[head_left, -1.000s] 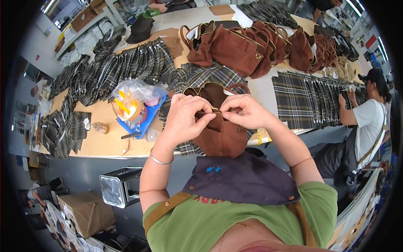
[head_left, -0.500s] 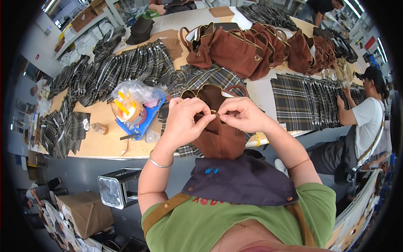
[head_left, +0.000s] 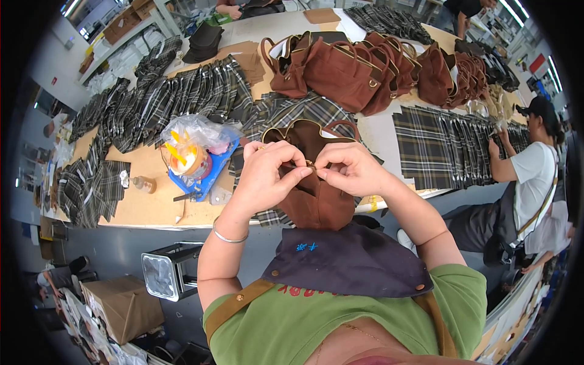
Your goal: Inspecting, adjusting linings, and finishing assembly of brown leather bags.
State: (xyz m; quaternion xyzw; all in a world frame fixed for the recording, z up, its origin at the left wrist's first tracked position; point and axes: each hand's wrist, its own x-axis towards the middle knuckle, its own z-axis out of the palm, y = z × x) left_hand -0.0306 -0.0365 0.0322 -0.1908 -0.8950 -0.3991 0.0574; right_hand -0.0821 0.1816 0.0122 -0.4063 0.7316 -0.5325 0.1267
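A reddish-brown handbag (head_left: 322,207) stands at the table's front edge, right before my body. Its mouth gapes, showing a dark brown inside, and a gold zipper runs along the rim. At the near end of that opening, my left hand (head_left: 271,173) pinches the zipper end between thumb and forefinger. Opposite it, fingertips almost touching, my right hand (head_left: 353,167) pinches the same spot. A small brass-coloured bit (head_left: 311,163) shows between the fingertips; its exact shape is too small to tell. Both hands hide part of the bag's sides.
Brown handbags (head_left: 340,70) crowd the table's far side. Plaid fabric pieces (head_left: 201,91) lie left, more plaid panels (head_left: 435,146) right. A blue tray (head_left: 204,188) holds a tub (head_left: 193,165) with yellow-handled tools, beside a small bottle (head_left: 145,184). A co-worker (head_left: 529,164) stands at right.
My fingertips have shifted very slightly at the zipper end, and the brass-coloured bit shows a little more. Both hands keep their pinch; the bag stays in place.
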